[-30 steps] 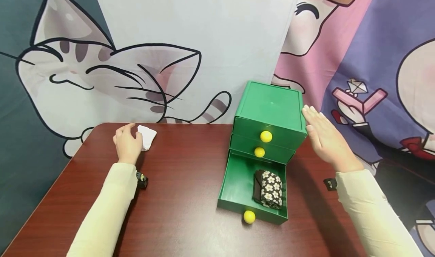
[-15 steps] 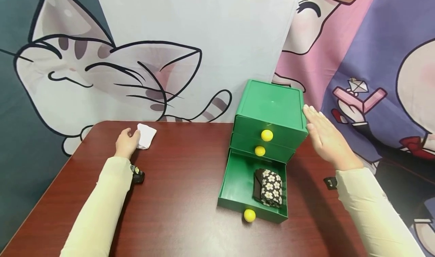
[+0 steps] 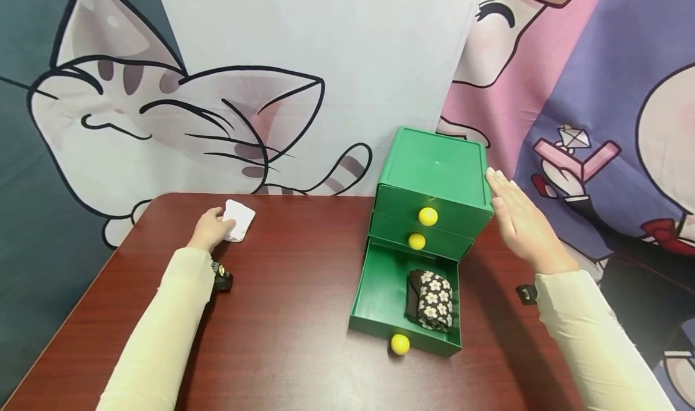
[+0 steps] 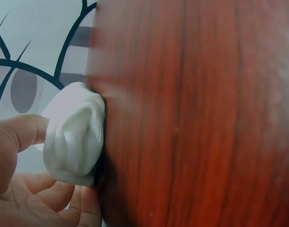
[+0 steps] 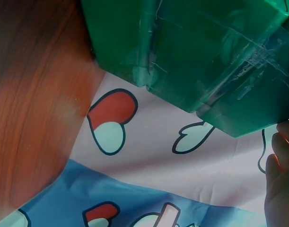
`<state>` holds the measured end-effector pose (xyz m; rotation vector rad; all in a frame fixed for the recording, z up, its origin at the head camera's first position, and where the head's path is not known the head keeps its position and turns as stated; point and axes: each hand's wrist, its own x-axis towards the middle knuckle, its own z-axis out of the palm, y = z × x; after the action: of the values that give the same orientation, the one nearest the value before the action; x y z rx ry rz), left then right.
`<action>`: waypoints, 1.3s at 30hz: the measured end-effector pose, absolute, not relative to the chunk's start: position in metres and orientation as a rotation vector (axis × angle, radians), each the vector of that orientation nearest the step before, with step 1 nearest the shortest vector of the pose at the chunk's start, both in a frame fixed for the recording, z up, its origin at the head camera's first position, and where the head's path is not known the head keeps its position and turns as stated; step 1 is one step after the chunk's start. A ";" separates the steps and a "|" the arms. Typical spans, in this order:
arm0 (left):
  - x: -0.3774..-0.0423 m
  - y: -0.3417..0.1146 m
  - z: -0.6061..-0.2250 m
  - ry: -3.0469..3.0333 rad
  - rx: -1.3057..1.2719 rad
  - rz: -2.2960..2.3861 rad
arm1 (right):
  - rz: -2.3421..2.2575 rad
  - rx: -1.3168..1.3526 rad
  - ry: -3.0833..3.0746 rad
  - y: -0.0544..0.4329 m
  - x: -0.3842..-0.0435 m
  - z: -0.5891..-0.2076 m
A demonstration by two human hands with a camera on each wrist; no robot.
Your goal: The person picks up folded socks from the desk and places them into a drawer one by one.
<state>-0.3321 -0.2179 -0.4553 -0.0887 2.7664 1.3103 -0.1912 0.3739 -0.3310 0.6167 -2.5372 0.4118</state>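
Observation:
A folded white cloth (image 3: 237, 221) lies near the table's back edge at left; its exact kind cannot be told. My left hand (image 3: 209, 229) is at its left side and pinches it, with the thumb on one side of the white roll (image 4: 75, 135) and the fingers low on the other in the left wrist view. On the right stands a green drawer cabinet (image 3: 437, 166). Straight fingers of my right hand (image 3: 523, 224) rest along the cabinet's right side. In its pulled-out bottom drawer (image 3: 380, 284) lies a folded black cloth with white flowers (image 3: 434, 300).
Two upper drawers with yellow knobs (image 3: 428, 216) are closed; the bottom one's knob (image 3: 400, 344) juts toward me. The brown table (image 3: 293, 284) ends at a cartoon-printed cloth backdrop (image 3: 326, 49).
My left hand first drew back slightly, then moved right against the white cloth, its thumb now over the near side. The right hand stays against the cabinet.

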 end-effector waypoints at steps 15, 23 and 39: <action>-0.325 -0.204 -0.456 2.805 -0.162 1.352 | 0.438 0.603 -2.539 0.374 -0.191 -0.333; -0.316 -0.190 -0.454 2.617 -0.218 1.558 | 0.448 0.608 -2.528 0.373 -0.191 -0.334; -0.291 -0.148 -0.433 2.120 -0.232 1.950 | 0.455 0.608 -2.523 0.373 -0.191 -0.335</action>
<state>-0.2910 -0.1480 -0.4330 -0.2321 2.1200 1.9502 -0.1911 0.3727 -0.3354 0.6077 -2.5231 0.4550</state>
